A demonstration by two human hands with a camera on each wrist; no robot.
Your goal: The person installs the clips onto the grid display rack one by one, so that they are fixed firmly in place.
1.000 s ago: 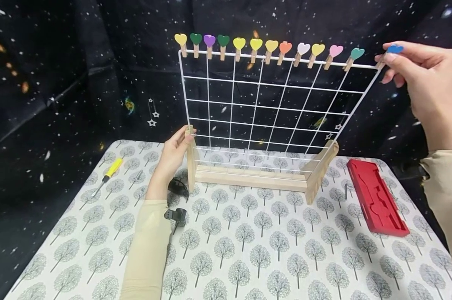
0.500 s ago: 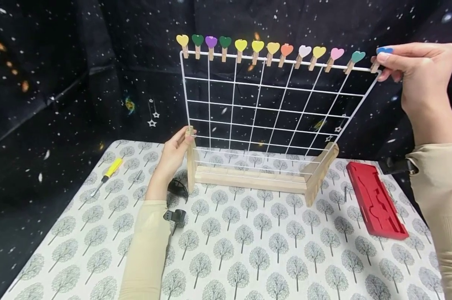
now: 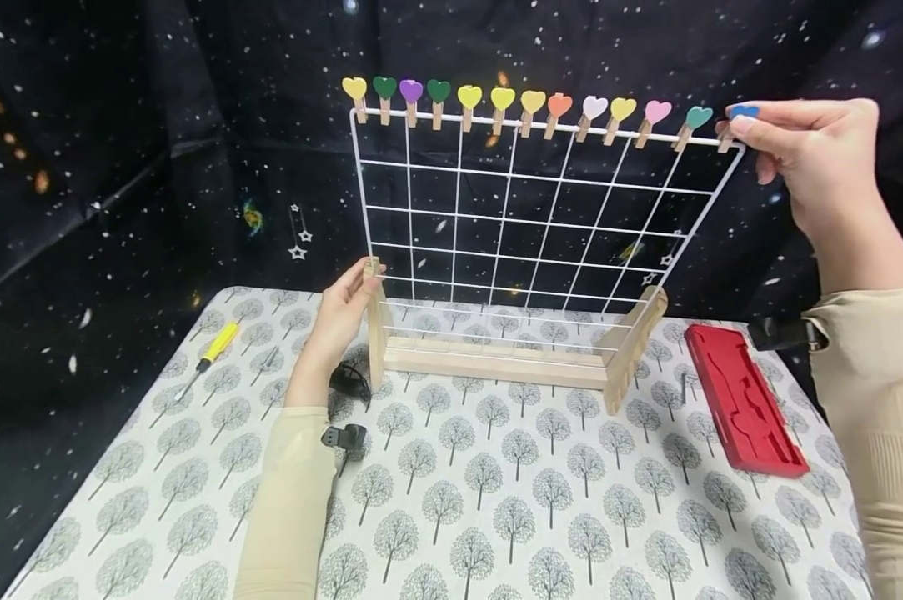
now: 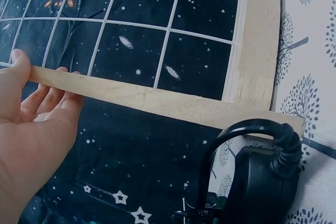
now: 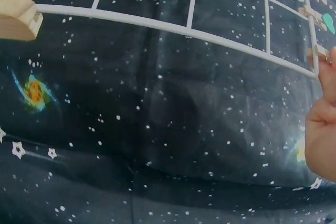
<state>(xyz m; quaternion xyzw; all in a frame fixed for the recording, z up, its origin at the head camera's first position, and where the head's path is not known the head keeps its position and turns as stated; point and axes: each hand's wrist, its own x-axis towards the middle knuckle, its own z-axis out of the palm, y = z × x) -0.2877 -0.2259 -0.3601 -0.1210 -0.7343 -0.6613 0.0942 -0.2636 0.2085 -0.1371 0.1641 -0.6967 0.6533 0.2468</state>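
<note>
A white wire grid stands upright in a wooden stand. Along its top wire sits a row of several small clothespins with heart tops, among them a teal one near the right end. My right hand pinches a clothespin with a blue heart between thumb and fingers, its wooden legs over the top wire at the right corner. In the right wrist view only part of that hand shows. My left hand grips the top of the stand's left upright, thumb on one side, fingers on the other.
A yellow-handled screwdriver and a small screw lie on the tree-patterned tablecloth at left. A red molded tray lies at right, a small metal piece beside it. Behind hangs a dark starry cloth.
My right hand has moved left with the blue-heart clothespin, from the grid's corner onto the top wire just inside it. The left hand keeps its hold on the upright.
</note>
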